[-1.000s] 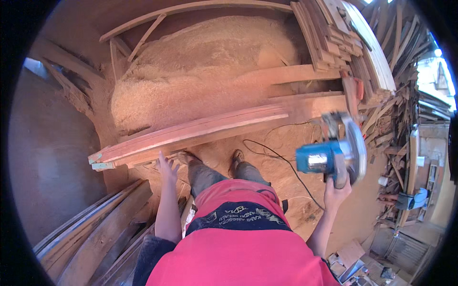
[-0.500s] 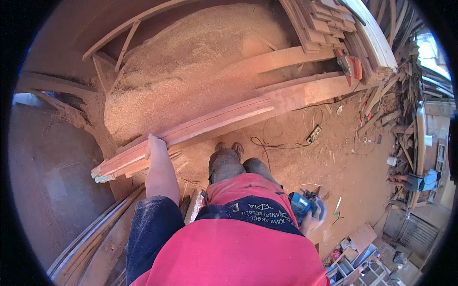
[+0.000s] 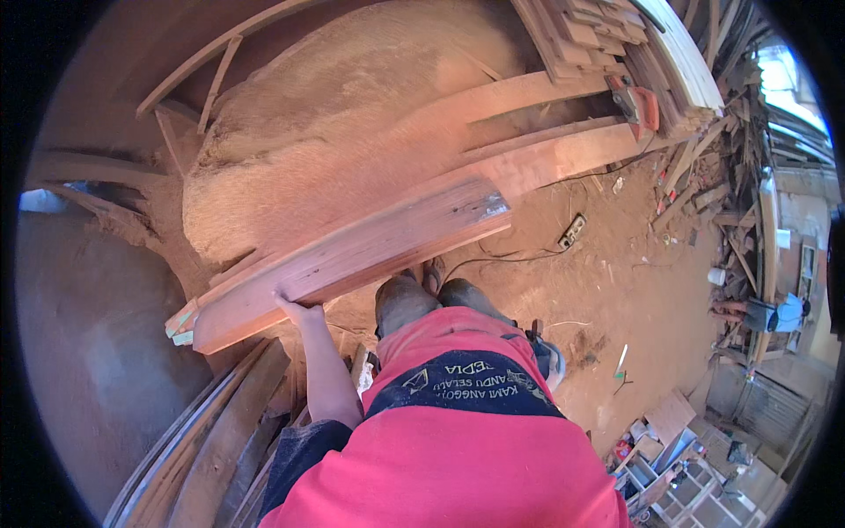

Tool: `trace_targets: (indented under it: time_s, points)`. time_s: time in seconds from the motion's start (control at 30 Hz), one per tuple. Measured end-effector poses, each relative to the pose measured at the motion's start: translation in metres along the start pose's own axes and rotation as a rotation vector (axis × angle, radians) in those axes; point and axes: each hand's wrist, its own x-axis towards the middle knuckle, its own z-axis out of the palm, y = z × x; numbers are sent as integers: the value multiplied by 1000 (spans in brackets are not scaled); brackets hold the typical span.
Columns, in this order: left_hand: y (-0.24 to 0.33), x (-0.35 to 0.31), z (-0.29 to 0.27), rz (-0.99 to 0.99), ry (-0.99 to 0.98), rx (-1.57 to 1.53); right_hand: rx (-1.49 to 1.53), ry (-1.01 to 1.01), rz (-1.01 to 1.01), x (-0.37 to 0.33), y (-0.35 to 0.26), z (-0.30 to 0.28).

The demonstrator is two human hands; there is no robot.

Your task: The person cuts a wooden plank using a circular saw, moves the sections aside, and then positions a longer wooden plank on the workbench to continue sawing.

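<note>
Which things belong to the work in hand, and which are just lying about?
In the work:
- wide plank, near edge gripped by the left hand
- long beam behind it, likely support
- power tool at the right hip, mostly hidden

Apparently lying about:
- stacked boards, upper right
- loose boards, lower left
- sawdust heap
- orange tool

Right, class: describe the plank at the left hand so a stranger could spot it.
Find the large sawdust heap. Long timbers lie along its near side. The plank is the nearest, held by the left hand, its broad face darker than theirs.
</note>
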Motion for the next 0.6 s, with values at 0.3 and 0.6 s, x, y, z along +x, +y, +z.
trace_targets:
  time_s: [0.3,0.6]
  points:
    - [1,34,-37,-33,-110,-102,-558,-163,-191,-9,-80,29]
    - [-10,32,-53,11,-124,-140,-767,-59,164,28,-34,12]
